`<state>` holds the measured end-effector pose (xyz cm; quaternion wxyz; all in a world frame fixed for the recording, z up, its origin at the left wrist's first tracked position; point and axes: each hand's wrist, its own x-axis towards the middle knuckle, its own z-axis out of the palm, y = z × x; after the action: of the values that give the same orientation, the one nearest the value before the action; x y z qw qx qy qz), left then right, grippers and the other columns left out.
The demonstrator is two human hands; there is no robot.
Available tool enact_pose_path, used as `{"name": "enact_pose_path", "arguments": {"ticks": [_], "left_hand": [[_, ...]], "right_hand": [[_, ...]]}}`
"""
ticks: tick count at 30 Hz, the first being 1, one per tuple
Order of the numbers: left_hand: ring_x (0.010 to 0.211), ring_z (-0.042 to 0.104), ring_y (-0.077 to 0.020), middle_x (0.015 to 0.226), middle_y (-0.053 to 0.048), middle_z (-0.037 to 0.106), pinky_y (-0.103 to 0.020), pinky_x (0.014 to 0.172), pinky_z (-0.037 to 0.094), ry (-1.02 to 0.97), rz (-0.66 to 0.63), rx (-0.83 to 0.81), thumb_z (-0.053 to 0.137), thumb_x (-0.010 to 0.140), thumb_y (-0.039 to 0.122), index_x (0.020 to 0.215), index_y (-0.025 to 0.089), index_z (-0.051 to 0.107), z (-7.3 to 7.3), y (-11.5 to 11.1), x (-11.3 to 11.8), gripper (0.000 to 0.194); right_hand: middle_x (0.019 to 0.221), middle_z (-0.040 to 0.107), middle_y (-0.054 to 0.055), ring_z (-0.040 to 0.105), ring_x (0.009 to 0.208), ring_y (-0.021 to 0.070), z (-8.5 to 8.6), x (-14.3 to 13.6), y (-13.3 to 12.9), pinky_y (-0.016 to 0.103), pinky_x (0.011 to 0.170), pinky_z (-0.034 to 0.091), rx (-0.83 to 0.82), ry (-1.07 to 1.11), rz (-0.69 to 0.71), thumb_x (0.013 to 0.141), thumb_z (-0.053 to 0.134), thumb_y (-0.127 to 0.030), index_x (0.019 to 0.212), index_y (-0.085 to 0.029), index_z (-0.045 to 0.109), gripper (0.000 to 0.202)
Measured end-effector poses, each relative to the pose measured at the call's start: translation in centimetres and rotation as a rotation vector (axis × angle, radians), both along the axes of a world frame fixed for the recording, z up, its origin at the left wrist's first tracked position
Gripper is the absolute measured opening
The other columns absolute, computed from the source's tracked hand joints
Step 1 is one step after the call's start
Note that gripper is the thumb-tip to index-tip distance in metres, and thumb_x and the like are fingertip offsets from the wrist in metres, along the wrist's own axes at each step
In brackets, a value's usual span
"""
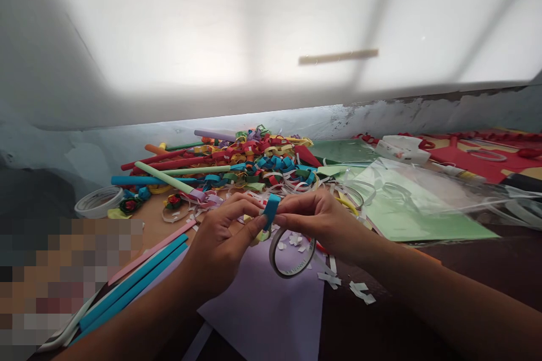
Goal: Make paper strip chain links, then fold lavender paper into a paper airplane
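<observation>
My left hand [220, 240] pinches a short blue paper strip [271, 211] bent into a loop, between thumb and fingers. From the other side, the closed thumb and fingertips of my right hand [317, 217] meet the same strip. A roll of tape [298, 269] hangs just under my right hand; its top is hidden behind the fingers, so how it is held cannot be seen. Below both hands lies a purple paper sheet [271, 304], with small white paper scraps [296, 240] near the roll.
Behind my hands are piled colourful paper chains [271, 166] and rolled paper tubes [169, 177]. Another tape roll [99, 201] sits at left, above blue strips [139, 279]. Green paper [432, 225] and a clear plastic sheet [423, 180] lie right, red paper [470, 158] beyond.
</observation>
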<state>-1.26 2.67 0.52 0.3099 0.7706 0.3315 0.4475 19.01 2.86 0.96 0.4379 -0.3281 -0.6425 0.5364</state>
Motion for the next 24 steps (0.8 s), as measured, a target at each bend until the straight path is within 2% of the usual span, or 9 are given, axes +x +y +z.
{"name": "enact_pose_path", "arguments": {"ticks": [5, 8, 11, 14, 17, 19, 22, 24], "left_hand": [[0.094, 0.063, -0.0194, 0.094, -0.003, 0.067, -0.031, 0.079, 0.051, -0.072, 0.074, -0.012, 0.065, 0.089, 0.028, 0.079, 0.025, 0.075, -0.1, -0.1, 0.5, 0.014], [0.092, 0.065, -0.0209, 0.092, -0.004, 0.067, -0.032, 0.076, 0.052, -0.094, 0.124, -0.028, 0.065, 0.088, 0.03, 0.077, 0.023, 0.074, -0.2, -0.2, 0.8, 0.016], [0.09, 0.065, -0.0206, 0.09, -0.004, 0.068, -0.034, 0.079, 0.051, -0.052, 0.157, -0.014, 0.063, 0.089, 0.032, 0.078, 0.022, 0.072, -0.3, -0.3, 0.9, 0.018], [0.094, 0.065, -0.0201, 0.095, -0.004, 0.068, -0.035, 0.085, 0.049, 0.021, 0.158, 0.062, 0.061, 0.091, 0.031, 0.085, 0.022, 0.073, -0.4, -0.5, 0.7, 0.016], [0.106, 0.064, -0.0208, 0.108, -0.006, 0.068, -0.036, 0.093, 0.049, 0.031, 0.122, 0.1, 0.054, 0.095, 0.03, 0.097, 0.022, 0.073, -0.5, -0.4, 0.6, 0.021], [0.112, 0.063, -0.0213, 0.114, -0.008, 0.068, -0.038, 0.098, 0.048, 0.02, 0.149, 0.128, 0.053, 0.097, 0.03, 0.102, 0.021, 0.074, -0.7, -0.3, 0.5, 0.023], [0.118, 0.06, -0.022, 0.119, -0.008, 0.069, -0.039, 0.103, 0.047, 0.094, 0.208, 0.264, 0.058, 0.095, 0.027, 0.112, 0.021, 0.073, -1.1, -0.4, 0.5, 0.023], [0.119, 0.058, -0.0224, 0.122, -0.009, 0.07, -0.039, 0.103, 0.047, 0.199, 0.225, 0.404, 0.057, 0.095, 0.021, 0.122, 0.019, 0.069, -1.4, -0.5, 0.6, 0.03]], "right_hand": [[0.087, 0.073, 0.006, 0.06, 0.076, 0.0171, -0.5, -0.2, -0.1, 0.03, 0.066, 0.045, -0.041, 0.012, -0.042, 0.066, 0.087, -0.048, 0.086, -0.02, 0.083, 0.035], [0.086, 0.073, 0.005, 0.06, 0.074, 0.0164, -0.8, -0.6, -0.3, 0.029, 0.064, 0.045, -0.059, 0.042, -0.093, 0.064, 0.089, -0.046, 0.088, -0.02, 0.082, 0.036], [0.079, 0.071, 0.003, 0.056, 0.069, 0.0143, -0.9, -1.0, -0.4, 0.027, 0.06, 0.042, -0.004, 0.026, -0.182, 0.065, 0.088, -0.043, 0.081, -0.019, 0.08, 0.03], [0.076, 0.07, 0.003, 0.055, 0.067, 0.014, -0.8, -1.0, -0.3, 0.027, 0.058, 0.041, 0.044, 0.002, -0.201, 0.07, 0.084, -0.046, 0.079, -0.018, 0.078, 0.029], [0.08, 0.071, 0.004, 0.058, 0.069, 0.0153, -0.9, -0.7, 0.0, 0.028, 0.06, 0.044, 0.046, 0.037, -0.17, 0.07, 0.084, -0.047, 0.081, -0.018, 0.077, 0.032], [0.082, 0.072, 0.005, 0.059, 0.071, 0.0157, -1.0, -0.6, 0.2, 0.028, 0.062, 0.044, 0.052, 0.053, -0.162, 0.07, 0.084, -0.046, 0.083, -0.017, 0.077, 0.032], [0.083, 0.072, 0.005, 0.057, 0.07, 0.0155, -1.2, -0.5, 0.3, 0.027, 0.061, 0.043, 0.065, 0.061, -0.179, 0.071, 0.083, -0.044, 0.085, -0.017, 0.077, 0.03], [0.079, 0.07, 0.004, 0.055, 0.069, 0.0152, -1.2, -0.5, 0.3, 0.027, 0.061, 0.042, 0.062, 0.062, -0.2, 0.071, 0.083, -0.043, 0.083, -0.017, 0.077, 0.029]]}}
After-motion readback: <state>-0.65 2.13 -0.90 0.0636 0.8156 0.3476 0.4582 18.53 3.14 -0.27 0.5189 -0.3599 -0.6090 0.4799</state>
